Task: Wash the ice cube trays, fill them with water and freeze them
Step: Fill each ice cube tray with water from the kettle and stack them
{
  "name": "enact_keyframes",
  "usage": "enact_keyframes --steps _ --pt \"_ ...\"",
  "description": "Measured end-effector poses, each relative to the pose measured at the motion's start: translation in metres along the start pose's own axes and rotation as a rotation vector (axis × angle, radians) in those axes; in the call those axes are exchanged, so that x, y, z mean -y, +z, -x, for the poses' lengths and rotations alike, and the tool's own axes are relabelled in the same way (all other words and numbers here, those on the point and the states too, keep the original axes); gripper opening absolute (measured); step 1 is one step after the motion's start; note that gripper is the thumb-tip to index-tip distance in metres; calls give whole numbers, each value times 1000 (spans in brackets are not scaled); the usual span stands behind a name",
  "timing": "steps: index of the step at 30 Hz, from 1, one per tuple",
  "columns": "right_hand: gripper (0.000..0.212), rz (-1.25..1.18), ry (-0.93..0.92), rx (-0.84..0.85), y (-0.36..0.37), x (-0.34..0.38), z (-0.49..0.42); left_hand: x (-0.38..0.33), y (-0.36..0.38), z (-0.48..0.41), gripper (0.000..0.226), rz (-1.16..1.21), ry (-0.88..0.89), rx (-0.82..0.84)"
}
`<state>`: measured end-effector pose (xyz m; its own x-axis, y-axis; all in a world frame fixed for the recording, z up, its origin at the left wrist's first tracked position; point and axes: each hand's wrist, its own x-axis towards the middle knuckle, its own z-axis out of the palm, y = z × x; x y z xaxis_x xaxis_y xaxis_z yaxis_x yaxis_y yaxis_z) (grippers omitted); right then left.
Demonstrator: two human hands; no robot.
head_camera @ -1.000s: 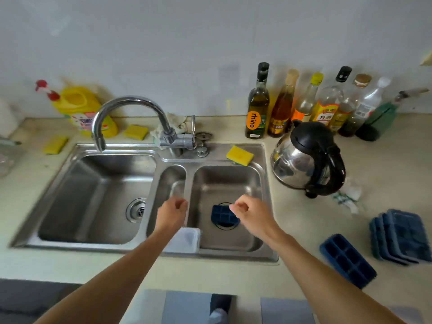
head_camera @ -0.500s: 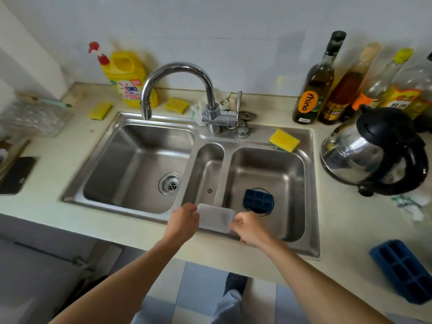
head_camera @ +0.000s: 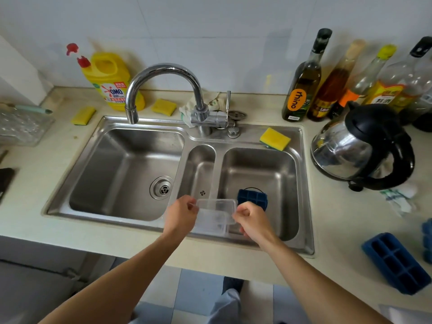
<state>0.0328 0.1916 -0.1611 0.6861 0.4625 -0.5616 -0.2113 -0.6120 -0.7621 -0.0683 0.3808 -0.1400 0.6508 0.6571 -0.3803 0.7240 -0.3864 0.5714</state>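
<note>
Two bare forearms reach in from the near edge toward a steel sink [head_camera: 105,216] with three basins, set in a pale counter [head_camera: 339,220]. Over the sink's front rim, where the narrow middle basin meets the right basin, the left hand [head_camera: 181,217] and right hand [head_camera: 251,222] hold a clear plastic container [head_camera: 216,215] between them. Each grip is closed on it. The left fingers pinch its left end and the right fingers curl at its right end, so it spans from grip to grip. I cannot tell whether it is one piece or a lid over a box.

Just beyond the right hand, a small blue ice cube tray [head_camera: 252,198] lies on the floor of the sink's right basin, over the drain and apart from both hands. Right of the sink, near the counter's front edge, a longer blue tray [head_camera: 397,263] lies open side up. The sink's large left basin gives wide room, bare steel around its drain.

Farther back, a yellow sponge [head_camera: 275,139] sits on the sink's back right rim. A curved faucet [head_camera: 163,73] rises from the back rim and arches over the left basin. A steel kettle [head_camera: 364,146] stands right of the sink, with bottles [head_camera: 301,90] behind it against the wall. A yellow detergent jug [head_camera: 109,83] stands behind the sink's left corner.
</note>
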Motion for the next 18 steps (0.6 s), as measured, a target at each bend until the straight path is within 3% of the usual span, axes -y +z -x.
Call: enact_keyframes --steps 9,15,18 --pt "8 8 108 -239 -57 -38 -31 -68 65 -52 15 46 104 221" --pt "8 93 205 -272 -60 -73 -76 -80 111 -94 11 -102 85 366" --pt "17 125 233 -275 -56 -87 -101 -74 129 -115 25 -148 74 381"
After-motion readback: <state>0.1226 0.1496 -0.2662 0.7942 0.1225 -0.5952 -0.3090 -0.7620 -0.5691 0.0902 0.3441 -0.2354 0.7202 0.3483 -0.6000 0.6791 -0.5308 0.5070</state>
